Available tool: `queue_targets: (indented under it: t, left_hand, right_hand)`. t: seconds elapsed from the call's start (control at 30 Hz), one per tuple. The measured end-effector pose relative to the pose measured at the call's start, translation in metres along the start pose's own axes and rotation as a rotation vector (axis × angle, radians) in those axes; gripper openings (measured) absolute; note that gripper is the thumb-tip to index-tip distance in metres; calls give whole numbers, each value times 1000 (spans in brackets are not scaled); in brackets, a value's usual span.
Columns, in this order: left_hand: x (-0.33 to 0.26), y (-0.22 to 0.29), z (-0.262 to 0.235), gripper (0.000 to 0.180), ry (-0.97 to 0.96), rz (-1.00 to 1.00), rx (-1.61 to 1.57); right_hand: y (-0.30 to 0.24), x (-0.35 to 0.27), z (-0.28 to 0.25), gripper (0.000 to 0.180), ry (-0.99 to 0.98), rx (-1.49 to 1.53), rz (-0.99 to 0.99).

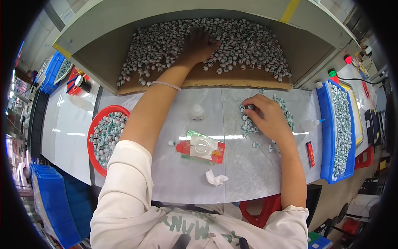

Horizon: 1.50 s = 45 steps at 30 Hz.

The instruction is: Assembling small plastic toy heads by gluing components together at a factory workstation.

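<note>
My left hand [198, 45] reaches into a large pile of small round white pieces [244, 41] inside a wide open-fronted box. Its fingers are stretched out over the pile and its thumb points right; shadow obscures the fingertips. On the grey table, my right hand [269, 116] is closed, thumb and forefinger pinching a small white-and-green piece [242, 108]. Similar loose pieces [248, 128] lie around and under it. Between my arms sits a fixture [203, 147] with a clear top, red ends and a green base.
A red bowl [91, 137] of pieces stands left, a blue tray [326, 137] of them right. Nearby are a small white bottle [198, 112], another bottle [307, 125] with a blue tip, a crumpled tissue [216, 178] and a red stick-like item [310, 154]. The box's cardboard edge [240, 85] crosses the table.
</note>
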State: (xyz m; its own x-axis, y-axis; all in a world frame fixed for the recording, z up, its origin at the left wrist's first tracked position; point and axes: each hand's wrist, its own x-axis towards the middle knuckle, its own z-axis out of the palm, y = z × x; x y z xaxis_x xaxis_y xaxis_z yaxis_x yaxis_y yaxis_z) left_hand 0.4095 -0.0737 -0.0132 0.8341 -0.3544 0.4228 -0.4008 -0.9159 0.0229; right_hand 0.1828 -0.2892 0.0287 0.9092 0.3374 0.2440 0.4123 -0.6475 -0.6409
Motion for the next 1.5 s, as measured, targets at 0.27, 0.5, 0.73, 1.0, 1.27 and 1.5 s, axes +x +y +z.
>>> queue_targets:
  t: [0.27, 0.5, 0.73, 1.0, 1.27, 1.5]
  left_hand:
    - [6, 0, -2, 72, -74, 76, -104]
    - [1, -13, -3, 70, 17, -20, -150]
    - [-25, -10, -71, 42, 25, 134, -47]
    - [-129, 20, -209, 17, -572, 64, -213]
    - [-246, 43, -195, 20, -573, -2, -496]
    - [-268, 39, -189, 15, -441, 12, -419]
  right_hand:
    - [2, 4, 0, 15, -3, -28, 7]
    - [2, 4, -2, 15, -5, -1, 3]
    - [2, 0, 6, 14, 46, 25, -46]
    - [5, 0, -7, 13, 83, -13, -77]
    - [11, -1, -2, 15, 142, 17, -150]
    - [18, -5, -6, 14, 206, -25, -152]
